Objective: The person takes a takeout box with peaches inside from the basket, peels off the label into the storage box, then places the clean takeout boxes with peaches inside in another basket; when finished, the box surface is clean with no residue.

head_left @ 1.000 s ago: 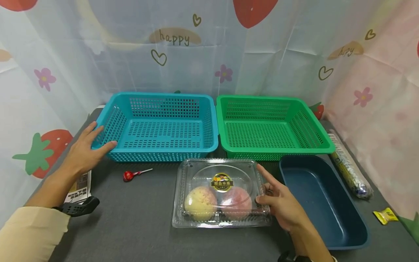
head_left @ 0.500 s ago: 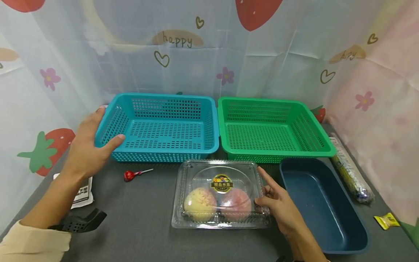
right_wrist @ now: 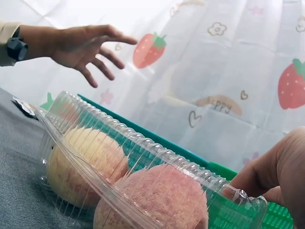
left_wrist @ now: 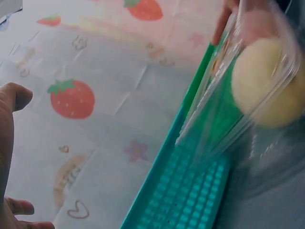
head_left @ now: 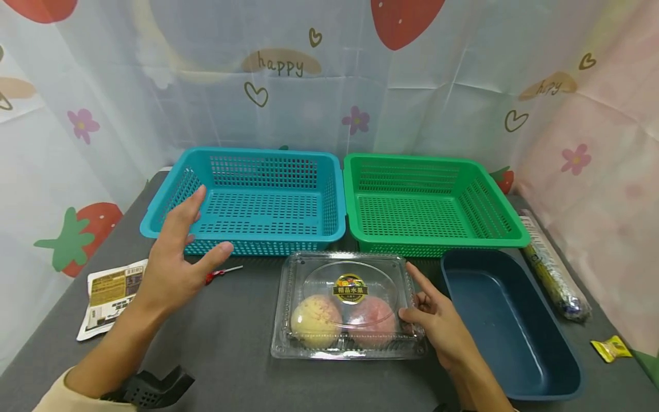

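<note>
Two mesh baskets stand side by side at the far edge of the dark worktop (head_left: 231, 343): a blue basket (head_left: 247, 200) on the left and a green basket (head_left: 427, 200) on the right, neither with anything in it. Nearer and to the right lies one dark blue tray (head_left: 509, 320), also holding nothing.

In the near middle sits one clear clamshell box (head_left: 347, 306), its lid closed, ribbed along the rim, with a round yellow-and-black label on the domed top. Inside are two round fruits, a pale yellow fruit (head_left: 316, 320) on the left and a pink fruit (head_left: 372, 320) on the right, touching each other.

The right hand (head_left: 437, 320) rests against the box's right side, thumb and curled fingers at its edge, forefinger stretched along it. The left hand (head_left: 180, 257) hovers spread and holding nothing, in front of the blue basket.

Smaller things: one foil-wrapped roll (head_left: 551, 263) at the far right, one printed packet (head_left: 108, 294) at the left, one red lollipop (head_left: 218, 273) mostly hidden behind the left hand, and one yellow sweet (head_left: 610, 348) at the near right.
</note>
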Available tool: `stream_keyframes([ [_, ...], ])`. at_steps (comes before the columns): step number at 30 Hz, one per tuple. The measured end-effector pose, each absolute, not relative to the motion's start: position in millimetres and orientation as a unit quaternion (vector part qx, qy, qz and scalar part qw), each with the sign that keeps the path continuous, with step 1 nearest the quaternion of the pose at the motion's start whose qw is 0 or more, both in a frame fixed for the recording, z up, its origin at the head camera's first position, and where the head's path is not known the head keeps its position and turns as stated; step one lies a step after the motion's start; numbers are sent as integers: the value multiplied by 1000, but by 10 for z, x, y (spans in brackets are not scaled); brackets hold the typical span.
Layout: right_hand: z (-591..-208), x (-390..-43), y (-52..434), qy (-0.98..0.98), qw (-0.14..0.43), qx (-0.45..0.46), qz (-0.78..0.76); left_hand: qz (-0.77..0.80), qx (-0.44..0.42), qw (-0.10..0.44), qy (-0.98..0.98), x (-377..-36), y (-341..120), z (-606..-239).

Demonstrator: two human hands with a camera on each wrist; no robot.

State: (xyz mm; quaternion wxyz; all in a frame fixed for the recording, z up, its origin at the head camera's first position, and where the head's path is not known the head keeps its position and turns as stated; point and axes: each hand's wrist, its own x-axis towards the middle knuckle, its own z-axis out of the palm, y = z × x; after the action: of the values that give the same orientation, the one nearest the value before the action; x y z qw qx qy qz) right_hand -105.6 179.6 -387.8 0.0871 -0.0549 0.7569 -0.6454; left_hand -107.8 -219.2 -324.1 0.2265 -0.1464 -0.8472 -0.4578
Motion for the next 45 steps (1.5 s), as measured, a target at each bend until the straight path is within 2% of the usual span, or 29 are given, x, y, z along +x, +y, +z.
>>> stream_keyframes([
  [12,-3867,-1060,1787,765,85,-54,-636,-450,-181,201,-851,-974,-1918,-3441],
  [22,-3862,-1054,1789,766,84,-57,-634,-457,-164,128,-865,-929,-1719,-3672],
  [32,-3866,-1052,1794,767,83,-60,-634,-461,-153,33,-873,-936,-1564,-3846],
  [45,-3878,-1059,1800,766,83,-64,-634,-446,-144,-7,-883,-970,-1416,-3967],
])
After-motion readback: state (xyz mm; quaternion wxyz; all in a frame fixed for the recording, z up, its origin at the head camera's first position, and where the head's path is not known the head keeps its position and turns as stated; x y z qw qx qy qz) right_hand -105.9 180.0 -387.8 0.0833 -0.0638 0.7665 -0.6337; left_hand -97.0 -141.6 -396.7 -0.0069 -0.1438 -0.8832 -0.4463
